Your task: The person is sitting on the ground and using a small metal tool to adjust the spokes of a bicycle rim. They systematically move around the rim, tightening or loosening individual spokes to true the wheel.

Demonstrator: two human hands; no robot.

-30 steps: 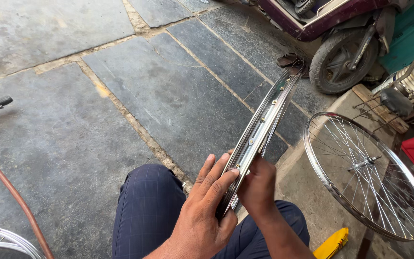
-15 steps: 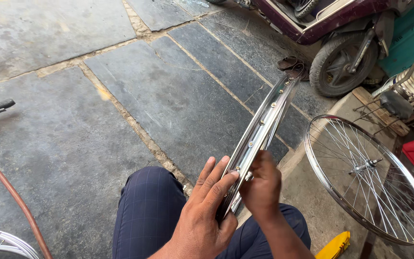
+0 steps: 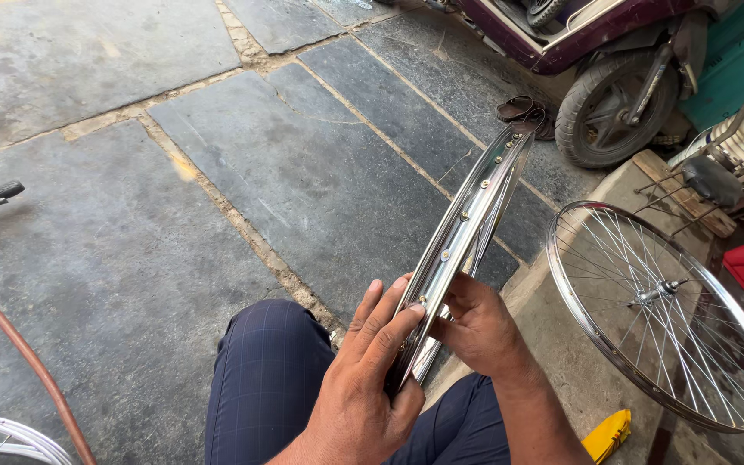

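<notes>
Bare chrome wheel rim (image 3: pixel 467 228) was seen edge-on, running from the lap up toward 1 o'clock, far end near a sandal (image 3: pixel 523 109) on the stone floor (image 3: pixel 131 215). Left hand (image 3: pixel 363 387) lay flat against the rim's near side at 6 o'clock, fingers (image 3: pixel 389 314) extended and close together, tips pressed on the rim's outer face; thumb hidden, so a full grasp could not be told. Right hand (image 3: pixel 480 331) sat just right of the rim, fingers curled narrow and pinching at the rim's inner edge by the spoke holes; whatever small part they held was too hidden to tell. Rim sat between the two hands, touching both, above the knee in blue trousers (image 3: pixel 269 379). Spoked wheel (image 3: pixel 656 319) leaned at 3 o'clock, well apart. Scooter (image 3: pixel 613 95) stood at 1 o'clock. Yellow object (image 3: pixel 606 433) lay at 5 o'clock.
</notes>
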